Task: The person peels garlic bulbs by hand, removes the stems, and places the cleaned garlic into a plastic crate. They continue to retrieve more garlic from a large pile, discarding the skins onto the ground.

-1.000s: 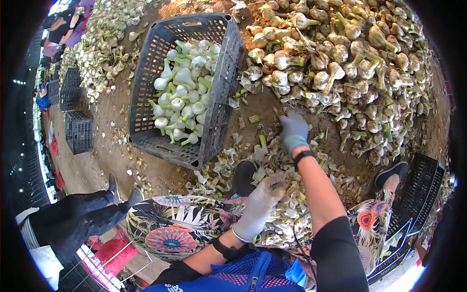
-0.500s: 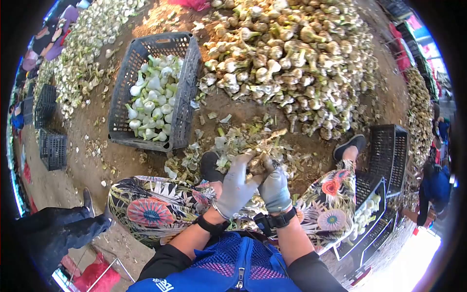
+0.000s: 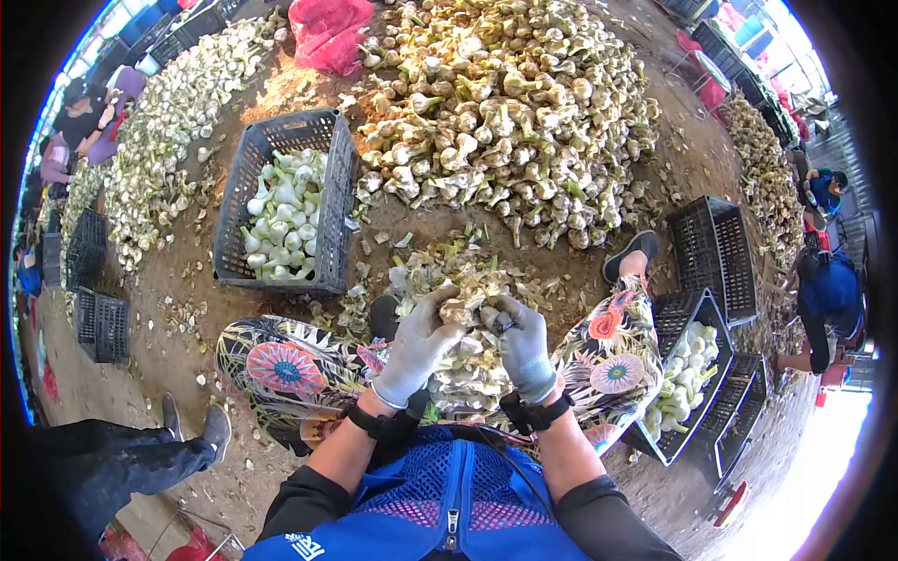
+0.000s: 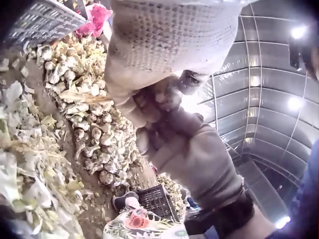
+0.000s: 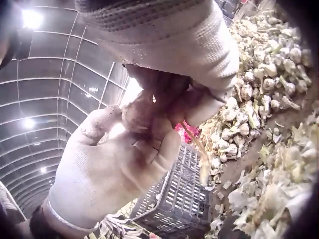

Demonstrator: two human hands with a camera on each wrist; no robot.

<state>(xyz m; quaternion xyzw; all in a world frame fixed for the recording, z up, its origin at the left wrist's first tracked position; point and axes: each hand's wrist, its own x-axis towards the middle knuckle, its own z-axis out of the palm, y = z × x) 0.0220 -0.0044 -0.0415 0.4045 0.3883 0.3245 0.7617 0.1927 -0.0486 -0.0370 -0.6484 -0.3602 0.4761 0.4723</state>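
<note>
Both gloved hands meet above the lap in the head view. The left hand (image 3: 416, 346) curls its fingers and thumb round a garlic bulb (image 3: 456, 309). Against the bulb's other side is the right hand (image 3: 526, 344), its fingers bent and pinching at it. In the right wrist view the bulb (image 5: 138, 113) shows between the two hands, partly covered by fingers, and a dry stalk (image 5: 203, 162) hangs below. The left wrist view has the bulb (image 4: 164, 95) in shadow between the gloves. Loose peelings (image 3: 468, 369) lie beneath the hands.
A large heap of unpeeled garlic (image 3: 524, 112) lies ahead. Left of it stands a black crate (image 3: 335, 220) with clean bulbs (image 3: 285, 220). More crates, one with white bulbs (image 3: 687, 374), are at the right. Another person's legs (image 3: 122, 458) are at lower left; others sit farther off.
The right hand has come back from the heap's edge to the left hand, and both now hold a bulb over the lap. The head view has shifted, showing more on the right.
</note>
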